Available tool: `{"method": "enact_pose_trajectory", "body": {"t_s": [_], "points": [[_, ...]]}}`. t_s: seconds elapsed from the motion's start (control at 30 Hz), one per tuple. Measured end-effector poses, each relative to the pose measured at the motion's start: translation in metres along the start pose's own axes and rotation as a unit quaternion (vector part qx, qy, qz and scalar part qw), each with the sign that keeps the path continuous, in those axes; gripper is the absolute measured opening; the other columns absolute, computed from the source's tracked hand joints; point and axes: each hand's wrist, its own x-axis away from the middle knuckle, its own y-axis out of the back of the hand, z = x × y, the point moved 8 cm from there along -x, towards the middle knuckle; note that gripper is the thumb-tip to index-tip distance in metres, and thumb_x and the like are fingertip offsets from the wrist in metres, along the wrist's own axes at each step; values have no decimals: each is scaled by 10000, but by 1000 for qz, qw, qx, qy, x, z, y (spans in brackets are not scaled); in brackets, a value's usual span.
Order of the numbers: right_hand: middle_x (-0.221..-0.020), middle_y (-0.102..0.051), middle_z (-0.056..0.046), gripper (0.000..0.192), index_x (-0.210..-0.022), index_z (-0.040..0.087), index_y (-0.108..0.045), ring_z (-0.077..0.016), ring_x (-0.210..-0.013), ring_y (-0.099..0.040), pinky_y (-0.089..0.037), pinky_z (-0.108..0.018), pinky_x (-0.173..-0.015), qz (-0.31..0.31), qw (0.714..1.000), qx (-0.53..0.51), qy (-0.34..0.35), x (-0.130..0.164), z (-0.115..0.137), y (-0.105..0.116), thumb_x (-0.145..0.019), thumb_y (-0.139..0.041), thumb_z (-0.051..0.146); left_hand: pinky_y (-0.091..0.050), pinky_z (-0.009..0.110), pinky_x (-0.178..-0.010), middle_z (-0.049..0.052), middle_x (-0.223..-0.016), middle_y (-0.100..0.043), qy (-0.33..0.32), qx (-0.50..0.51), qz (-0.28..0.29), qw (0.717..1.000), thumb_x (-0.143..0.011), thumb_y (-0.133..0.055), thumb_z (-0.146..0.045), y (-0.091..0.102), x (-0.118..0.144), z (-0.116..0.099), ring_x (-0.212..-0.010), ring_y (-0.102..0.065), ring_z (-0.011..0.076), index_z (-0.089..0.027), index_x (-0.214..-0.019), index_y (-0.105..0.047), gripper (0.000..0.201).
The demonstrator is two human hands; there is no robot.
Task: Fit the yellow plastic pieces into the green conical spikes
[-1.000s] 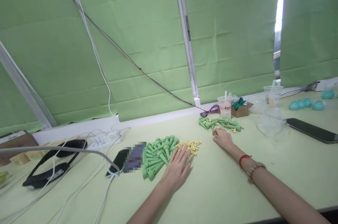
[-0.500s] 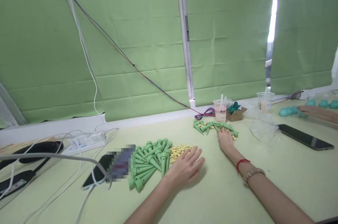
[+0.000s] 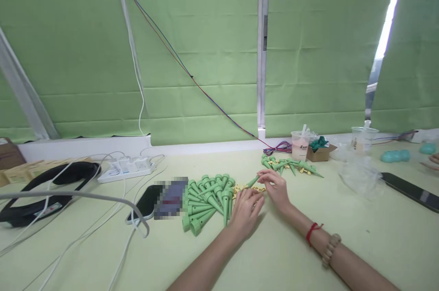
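Between the fingertips of my right hand [image 3: 277, 189] is a green plastic spike [image 3: 253, 182], a cone with a pointed end, held tilted above the small yellow parts [image 3: 237, 188]. My left hand [image 3: 247, 212] lies palm down at the near side of those yellow parts, its fingers slightly bent and partly apart; its fingertips cover some of them. Just left of it is a pile of green spikes [image 3: 207, 197] with wide capped heads. A smaller group of green spikes [image 3: 291, 164], mixed with yellow parts, lies farther back to the right.
A phone [image 3: 146, 202], a white power strip [image 3: 126, 170] with cables and a black headset [image 3: 51, 190] are on the left. Behind stand a drink cup [image 3: 300, 145] and a small cardboard box [image 3: 320, 153]. Clear plastic [image 3: 360, 177], a dark phone [image 3: 411, 190] and another person's hand [image 3: 432, 161] are right.
My right hand has come back from the far group toward my left hand, now with a green spike. My left hand's fingers have bent over the yellow parts. The view has shifted left.
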Motion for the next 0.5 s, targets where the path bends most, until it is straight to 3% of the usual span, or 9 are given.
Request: {"method": "enact_pose_trajectory", "body": {"t_s": [0.07, 0.17, 0.23, 0.37, 0.5], "points": [[-820, -633, -50, 170, -660, 195, -625, -202, -804, -620, -560, -358, -671, -69, 983, -137, -106, 6, -10, -13, -741, -604, 344, -373, 427, -942, 56, -1096, -607, 53, 51, -24, 997, -936, -277, -337, 2, 1, 11, -1060, -516, 202, -225, -1033, -607, 362], [-751, -642, -13, 278, -677, 183, -590, -185, -781, -642, -578, -305, -662, -152, 912, -289, -248, 19, -25, -25, -549, -787, 332, -317, 415, -1022, 91, -1257, -539, 151, 136, -67, 977, -919, -282, -429, 3, 6, 30, -1215, -431, 221, -197, -1145, -558, 426], [-740, -646, 9, 367, -692, 178, -586, -157, -756, -653, -577, -250, -666, -162, 871, -348, -308, 29, -28, -31, -457, -846, 285, -309, 375, -1041, 103, -1313, -499, 198, 215, -103, 951, -904, -282, -487, 3, 10, 38, -1272, -379, 215, -181, -1187, -529, 485], [-712, -656, 13, 378, -706, 177, -584, -122, -686, -661, -563, -191, -645, -107, 826, -398, -386, 47, -27, -43, -455, -862, 227, -336, 321, -1030, 101, -1229, -559, 202, 327, -177, 906, -890, -302, -515, 9, 12, 36, -1209, -456, 187, -176, -1141, -539, 484], [-772, -681, -41, 359, -833, 172, -581, -156, -749, -668, -551, -236, -676, 39, 833, -346, -429, 59, -25, -61, -577, -811, 275, -398, 344, -949, 105, -1048, -610, 198, 339, -249, 885, -872, -370, -502, 23, 14, 38, -1093, -526, 217, -181, -951, -568, 386]]}}
